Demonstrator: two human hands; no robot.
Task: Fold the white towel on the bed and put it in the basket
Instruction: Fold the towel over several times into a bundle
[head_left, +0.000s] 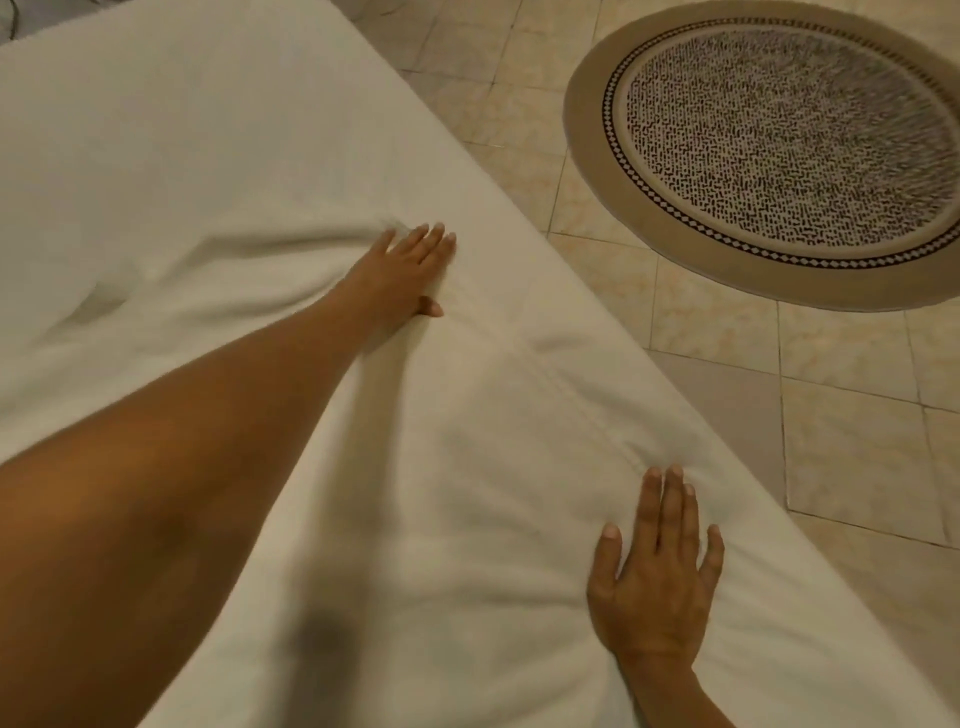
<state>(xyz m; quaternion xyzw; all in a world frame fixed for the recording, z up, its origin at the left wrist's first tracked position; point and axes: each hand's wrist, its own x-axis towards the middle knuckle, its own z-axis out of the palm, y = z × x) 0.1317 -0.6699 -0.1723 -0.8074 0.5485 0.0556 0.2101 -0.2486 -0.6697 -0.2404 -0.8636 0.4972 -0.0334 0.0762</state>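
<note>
The white towel (467, 467) lies spread flat on the white bed (182, 130), its stitched hem running diagonally near the bed's right edge. My left hand (405, 270) reaches forward and presses flat on the towel's far part, fingers straight. Lower right, my right hand (657, 571) rests flat on the towel near its hem, fingers extended. Neither hand grips the cloth. Soft creases show in the fabric left of my left hand. No basket is in view.
A round patterned rug (779, 150) with a tan border lies on the beige tiled floor (857, 441) to the right of the bed. The bed's edge runs diagonally from top centre to bottom right.
</note>
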